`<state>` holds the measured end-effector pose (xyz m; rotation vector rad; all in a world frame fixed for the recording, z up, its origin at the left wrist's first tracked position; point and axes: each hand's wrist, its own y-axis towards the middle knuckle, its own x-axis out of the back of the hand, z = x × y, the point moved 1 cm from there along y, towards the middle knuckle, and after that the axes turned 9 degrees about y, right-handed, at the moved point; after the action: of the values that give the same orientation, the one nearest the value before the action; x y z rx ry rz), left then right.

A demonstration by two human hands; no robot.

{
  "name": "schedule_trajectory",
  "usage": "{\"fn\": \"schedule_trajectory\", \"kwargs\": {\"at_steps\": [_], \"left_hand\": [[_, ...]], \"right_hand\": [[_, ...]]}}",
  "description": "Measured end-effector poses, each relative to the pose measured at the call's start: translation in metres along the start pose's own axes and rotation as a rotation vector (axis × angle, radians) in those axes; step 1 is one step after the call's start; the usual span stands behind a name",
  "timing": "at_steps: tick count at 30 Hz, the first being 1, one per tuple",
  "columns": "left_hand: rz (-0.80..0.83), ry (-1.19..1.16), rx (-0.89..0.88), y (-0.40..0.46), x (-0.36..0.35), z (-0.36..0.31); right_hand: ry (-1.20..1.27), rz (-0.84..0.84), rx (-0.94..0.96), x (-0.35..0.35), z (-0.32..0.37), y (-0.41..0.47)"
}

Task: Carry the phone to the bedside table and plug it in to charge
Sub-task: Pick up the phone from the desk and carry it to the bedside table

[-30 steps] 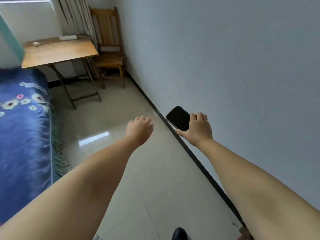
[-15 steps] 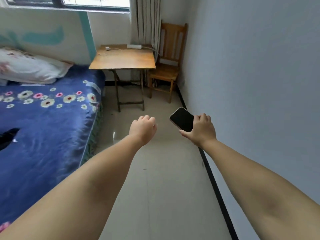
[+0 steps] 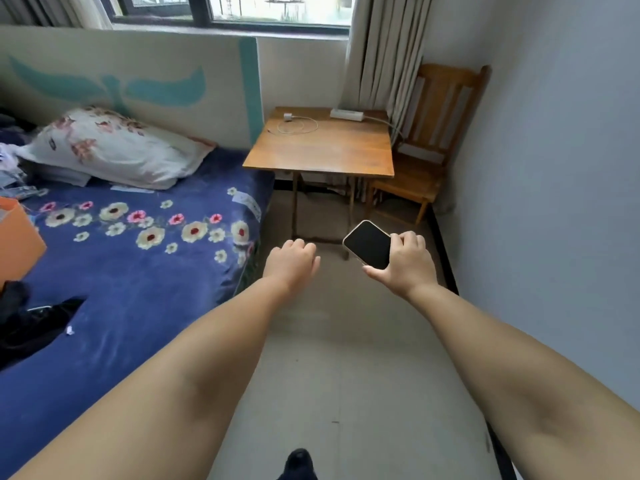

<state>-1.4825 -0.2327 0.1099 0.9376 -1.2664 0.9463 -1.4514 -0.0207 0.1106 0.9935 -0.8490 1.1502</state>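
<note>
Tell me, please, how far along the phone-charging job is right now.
Done: the right hand grips the phone. In hand: the carry, with the bedside table ahead, not yet reached; the left hand holds nothing. Left: reach the table, then connect the white charger with its cable, lying on it apart from the power strip.

No text, brand or number could be read anywhere. The phone [image 3: 369, 244], held in the right hand [image 3: 408, 268], showed only a dark screen. A pale label [image 3: 246, 202] lay on the blue bedsheet [image 3: 138, 289], but any print on it was too small to make out. The white power strip [image 3: 346, 114] and the charger [image 3: 288, 117] on the wooden table [image 3: 322, 154] were too small and blurred to tell any marking.
</note>
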Motion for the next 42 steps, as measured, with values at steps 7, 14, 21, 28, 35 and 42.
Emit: {"fn": "schedule_trajectory", "kwargs": {"at_steps": [7, 14, 21, 28, 35, 42], "left_hand": [[0.007, -0.008, -0.017, 0.153, -0.002, 0.047], [-0.067, -0.024, -0.042, 0.332, -0.018, 0.075], [-0.084, -0.062, 0.025, 0.508, -0.020, 0.116], [-0.016, -0.032, 0.068, 0.654, -0.051, 0.171], [0.023, -0.008, -0.069, 0.804, -0.072, 0.211], [0.118, -0.057, -0.183, 0.920, -0.118, 0.198]], "right_hand": [[-0.018, -0.023, -0.046, -0.021, -0.004, 0.155], [-0.037, -0.031, -0.056, -0.047, -0.040, 0.328], [-0.052, -0.002, -0.051, -0.061, -0.056, 0.519], [-0.061, 0.051, -0.015, -0.113, -0.047, 0.664], [-0.036, 0.073, -0.169, -0.151, -0.052, 0.789], [-0.007, 0.138, -0.372, -0.197, -0.095, 0.869]]}}
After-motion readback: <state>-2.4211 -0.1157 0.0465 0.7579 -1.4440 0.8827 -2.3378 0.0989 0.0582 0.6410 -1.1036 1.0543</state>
